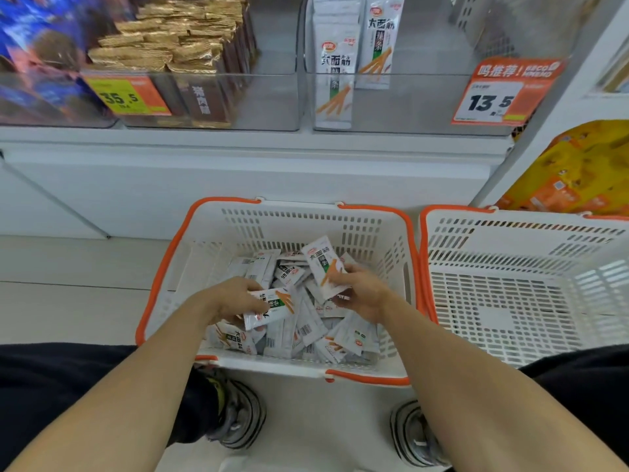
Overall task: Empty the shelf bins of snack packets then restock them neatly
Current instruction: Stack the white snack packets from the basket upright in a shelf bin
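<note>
White-and-orange basket (357, 233): sits on the floor right in front of the person's grey sneakers (243, 417), basically half full of loose snack packets (306, 332) all jumbled on top of each other, white wrappers with green and orange print.
Left hand (235, 299): down inside the basket, fingers (253, 303) curled round one packet (270, 308) that's lying tilted just over the pile.
Right hand (362, 291): also in the basket, fingers (337, 275) pinching the lower end of a raised packet (323, 265), which stands up tilted with its printed face toward the camera.
Second basket (510, 301): same kind, just beside the first one on the right, rims nearly touching, only its slotted bottom showing.
Yellow bags (575, 172): stacked past the second basket, low on the right.
Clear bin (408, 107): on the shelf above, right of centre, with two of the same white packets (335, 80) standing upright at its left side, rest of it bare. Orange price tag (493, 97) reading 13.5 on its front.
Neighbour bin (211, 100): to the left, packed with gold-and-brown packets (177, 46), yellow tag (126, 95) reading 35.5.
Far left: blue wrappers (34, 63), too blurry to read.
</note>
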`<state>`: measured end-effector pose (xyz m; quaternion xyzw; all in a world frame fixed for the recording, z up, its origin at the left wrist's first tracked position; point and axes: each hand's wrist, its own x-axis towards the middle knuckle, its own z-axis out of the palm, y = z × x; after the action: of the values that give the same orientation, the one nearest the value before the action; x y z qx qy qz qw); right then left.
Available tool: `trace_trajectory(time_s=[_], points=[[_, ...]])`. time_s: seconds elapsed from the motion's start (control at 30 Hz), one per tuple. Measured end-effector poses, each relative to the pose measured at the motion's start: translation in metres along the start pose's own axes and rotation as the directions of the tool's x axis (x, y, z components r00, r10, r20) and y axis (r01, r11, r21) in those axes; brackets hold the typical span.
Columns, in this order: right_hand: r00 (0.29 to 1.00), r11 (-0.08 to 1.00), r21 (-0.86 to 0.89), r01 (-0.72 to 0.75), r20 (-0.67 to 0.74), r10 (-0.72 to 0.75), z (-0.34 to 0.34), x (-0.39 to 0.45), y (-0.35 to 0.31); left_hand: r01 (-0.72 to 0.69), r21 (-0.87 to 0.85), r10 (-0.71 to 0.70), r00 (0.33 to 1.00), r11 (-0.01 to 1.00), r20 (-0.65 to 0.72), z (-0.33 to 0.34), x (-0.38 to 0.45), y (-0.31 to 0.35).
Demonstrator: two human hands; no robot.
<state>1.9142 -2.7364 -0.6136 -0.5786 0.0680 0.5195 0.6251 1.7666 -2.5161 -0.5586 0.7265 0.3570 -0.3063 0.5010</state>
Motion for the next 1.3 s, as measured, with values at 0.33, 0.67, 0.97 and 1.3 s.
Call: trace_trajectory(time_s=[0.33, 0.67, 0.97, 1.3], points=[[0.985, 0.948, -0.319, -0.003, 0.164, 0.058, 0.03, 0.006, 0.001, 0.01, -0.584, 0.132, 0.971, 0.812, 0.2, -0.002, 0.0, -0.002], [0.99, 0.92, -0.387, 0.065, 0.144, -0.009, 0.063, 0.021, 0.02, -0.164, -0.937, 0.044, 0.986, 0.308, -0.158, 0.053, 0.045, -0.006], [0.925, 0.633, -0.77, -0.085, -0.296, -0.237, 0.04, 0.073, -0.023, -0.049, -0.876, -0.127, 0.984, 0.479, -0.125, 0.042, 0.069, -0.024], [0.791, 0.892, -0.425, -0.153, -0.594, -0.147, 0.027, 0.12, -0.019, -0.057, -0.904, -0.149, 0.98, 0.425, -0.132, 0.032, 0.075, -0.012]])
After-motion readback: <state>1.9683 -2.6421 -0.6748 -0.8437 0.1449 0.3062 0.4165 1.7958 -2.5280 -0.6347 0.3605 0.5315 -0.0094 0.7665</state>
